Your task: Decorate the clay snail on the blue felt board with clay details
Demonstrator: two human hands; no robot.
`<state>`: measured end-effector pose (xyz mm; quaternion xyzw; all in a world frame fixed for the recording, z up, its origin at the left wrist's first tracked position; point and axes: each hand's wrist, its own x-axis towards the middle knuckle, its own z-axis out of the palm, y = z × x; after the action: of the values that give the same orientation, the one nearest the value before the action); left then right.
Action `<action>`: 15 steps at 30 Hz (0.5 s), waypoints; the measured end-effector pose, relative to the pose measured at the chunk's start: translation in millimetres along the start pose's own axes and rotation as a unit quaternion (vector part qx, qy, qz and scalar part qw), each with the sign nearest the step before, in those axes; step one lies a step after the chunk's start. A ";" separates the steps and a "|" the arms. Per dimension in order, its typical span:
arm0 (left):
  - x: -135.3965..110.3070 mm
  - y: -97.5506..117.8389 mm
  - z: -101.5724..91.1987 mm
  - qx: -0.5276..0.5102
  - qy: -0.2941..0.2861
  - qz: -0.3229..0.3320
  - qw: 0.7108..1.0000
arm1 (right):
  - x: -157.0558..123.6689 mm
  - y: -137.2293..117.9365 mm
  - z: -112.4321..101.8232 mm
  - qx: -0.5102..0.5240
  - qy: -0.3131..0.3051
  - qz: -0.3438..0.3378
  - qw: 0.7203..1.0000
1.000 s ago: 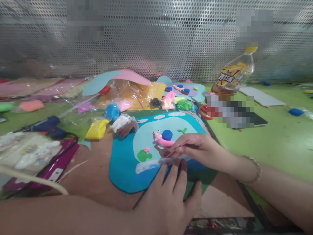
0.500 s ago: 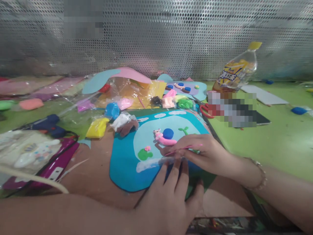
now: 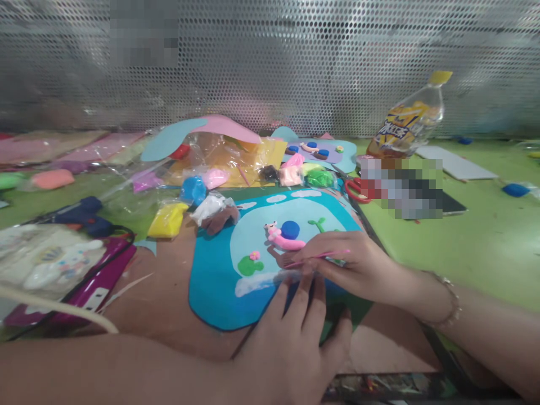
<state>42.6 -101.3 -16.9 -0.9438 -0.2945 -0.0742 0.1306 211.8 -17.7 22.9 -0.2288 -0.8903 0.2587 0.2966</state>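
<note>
A blue card (image 3: pixel 215 304) with a pale blue centre lies before me. On it are a pink clay snail body (image 3: pixel 289 243), a dark blue clay disc (image 3: pixel 290 230), a green clay leaf (image 3: pixel 250 265) with a small pink flower, and a green sprig (image 3: pixel 319 224). Along its lower part runs a white clay strip (image 3: pixel 253 284). My right hand (image 3: pixel 354 261) pinches a thin pink clay tool (image 3: pixel 337 253), its tip low over the strip. My left hand (image 3: pixel 295 332) rests with spread fingers on the card's lower edge, fingertips at the strip.
Behind the card lie several bagged clay lumps, including a yellow one (image 3: pixel 167 220). Red-handled scissors (image 3: pixel 358 190), a blurred phone (image 3: pixel 447 202) and a tea bottle (image 3: pixel 407 121) are at right. A dark blue glue gun (image 3: pixel 84 214) and a purple pouch (image 3: pixel 95 284) lie at left.
</note>
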 end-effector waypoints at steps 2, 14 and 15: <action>0.2 0.2 0.0 -0.005 -0.004 -0.001 1.000 | 0.2 -0.9 -0.5 0.000 -0.003 0.005 1.000; -0.3 1.4 0.4 -0.008 0.001 -0.004 1.000 | -0.2 -2.4 -0.9 -0.014 -0.004 -0.001 1.000; -0.1 1.1 0.2 -0.009 0.002 -0.006 1.000 | 0.0 -2.7 -1.0 -0.016 -0.006 0.001 1.000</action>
<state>43.2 -102.2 -17.3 -0.9430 -0.2993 -0.0796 0.1218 211.8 -19.4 25.2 -0.2328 -0.8958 0.2465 0.2873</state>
